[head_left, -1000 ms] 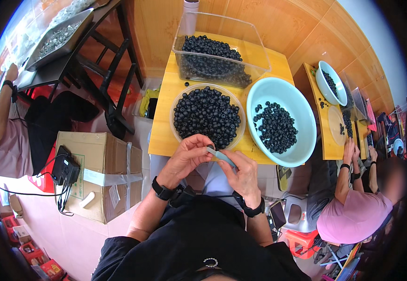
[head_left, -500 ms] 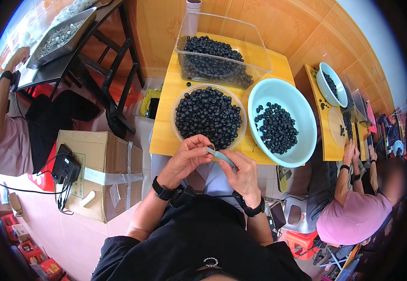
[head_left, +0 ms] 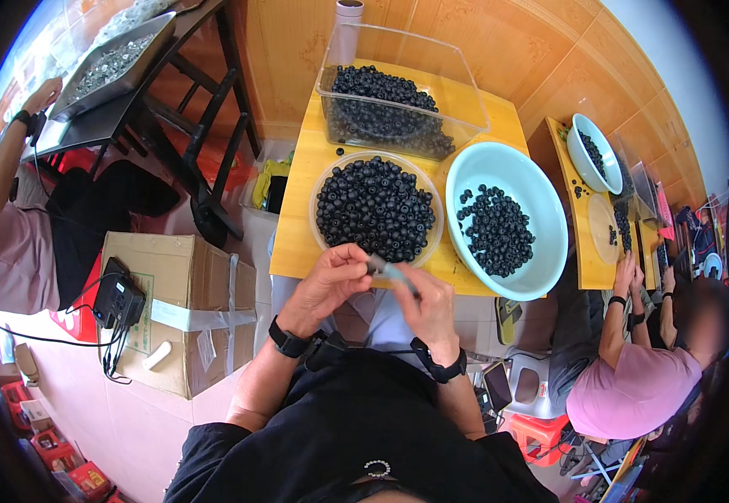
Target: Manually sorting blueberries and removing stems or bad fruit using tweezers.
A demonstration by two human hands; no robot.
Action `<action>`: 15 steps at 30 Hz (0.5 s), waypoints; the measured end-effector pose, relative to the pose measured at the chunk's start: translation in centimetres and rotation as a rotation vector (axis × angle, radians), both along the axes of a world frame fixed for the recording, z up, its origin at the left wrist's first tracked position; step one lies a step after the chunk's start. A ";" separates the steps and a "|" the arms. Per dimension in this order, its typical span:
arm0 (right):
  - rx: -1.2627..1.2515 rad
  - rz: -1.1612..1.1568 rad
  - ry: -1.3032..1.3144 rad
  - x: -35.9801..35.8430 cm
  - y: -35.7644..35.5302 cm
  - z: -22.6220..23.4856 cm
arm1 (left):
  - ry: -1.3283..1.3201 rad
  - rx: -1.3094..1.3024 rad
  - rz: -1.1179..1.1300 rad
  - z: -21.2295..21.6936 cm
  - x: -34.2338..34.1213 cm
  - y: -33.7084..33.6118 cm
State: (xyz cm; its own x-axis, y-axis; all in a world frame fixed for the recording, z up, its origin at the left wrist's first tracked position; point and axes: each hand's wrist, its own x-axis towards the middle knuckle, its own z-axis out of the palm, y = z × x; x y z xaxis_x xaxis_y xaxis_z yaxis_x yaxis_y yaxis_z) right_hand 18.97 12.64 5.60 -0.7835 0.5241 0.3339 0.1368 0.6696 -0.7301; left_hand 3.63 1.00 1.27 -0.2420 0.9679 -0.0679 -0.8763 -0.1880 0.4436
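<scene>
Seen from the head camera, a worker in a black top holds a slim tool (head_left: pixel 398 277) with a pale blue-green handle in the right hand (head_left: pixel 431 306), its fingers curled around the grip. The left hand (head_left: pixel 331 285) pinches a small dark piece (head_left: pixel 373 266) between thumb and fingertips beside the tool's tip, its details lost to blur. Both hands meet at the front edge of a yellow tabletop (head_left: pixel 294 230), by the near rim of a round shallow tray (head_left: pixel 313 210) heaped with black beads (head_left: pixel 373 204). A light blue basin (head_left: pixel 508 163) with more beads stands at the tabletop's right edge, jutting past it; a clear rectangular bin (head_left: pixel 474 92), partly filled with beads, sits toward the far edge. One loose bead (head_left: pixel 340 152) lies between bin and tray. At right, a co-worker in pink (head_left: pixel 628 390) sits at another yellow table (head_left: pixel 595 272); a taped cardboard box (head_left: pixel 159 289) stands on the floor at left.
</scene>
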 end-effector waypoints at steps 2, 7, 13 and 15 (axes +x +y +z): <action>0.105 -0.205 -0.040 0.7 1.8 -2.3 | 0.016 0.033 -0.032 1.2 0.4 -0.4; -0.026 -0.175 -0.124 1.2 1.3 0.0 | -0.026 0.025 -0.007 1.0 0.4 -0.4; -0.448 -0.027 0.040 0.1 -0.6 1.0 | -0.060 -0.014 -0.039 0.7 0.6 0.0; -0.459 0.025 0.028 -0.2 -0.7 1.6 | 0.075 -0.066 -0.064 0.7 0.6 -0.1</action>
